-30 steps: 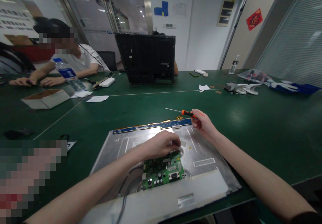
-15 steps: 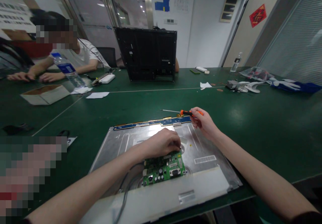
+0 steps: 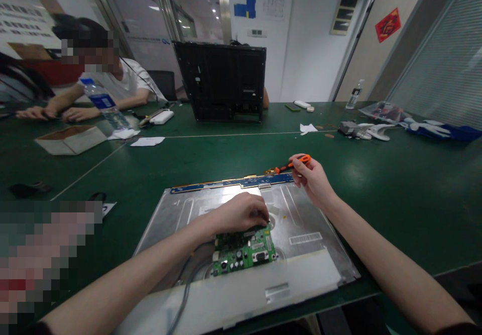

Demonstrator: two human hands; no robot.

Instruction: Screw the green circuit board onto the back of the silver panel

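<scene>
My right hand (image 3: 313, 178) grips an orange and black screwdriver (image 3: 293, 164) by its handle, above the far edge of a metal display panel (image 3: 312, 214). The screwdriver's front end slants down to the left, and its thin shaft is hard to make out. On the panel lies a green circuit board (image 3: 244, 254). My left hand (image 3: 244, 212) is closed, with its fingertips pinched at the board's far right corner; anything between them is hidden. A narrow blue circuit strip (image 3: 226, 183) runs along the panel's far edge.
A grey cable (image 3: 184, 295) crosses the panel's near left. Across the green table, a black monitor casing (image 3: 222, 81) stands upright. A co-worker (image 3: 109, 86) sits at the left, behind an open box (image 3: 71, 141) and a water bottle (image 3: 107, 104). White gloves (image 3: 372, 131) lie at the right.
The screwdriver has gone from nearly level to tilted, its handle end raised and its front end lower. My right hand has shifted slightly right. My left hand stays at the board's corner.
</scene>
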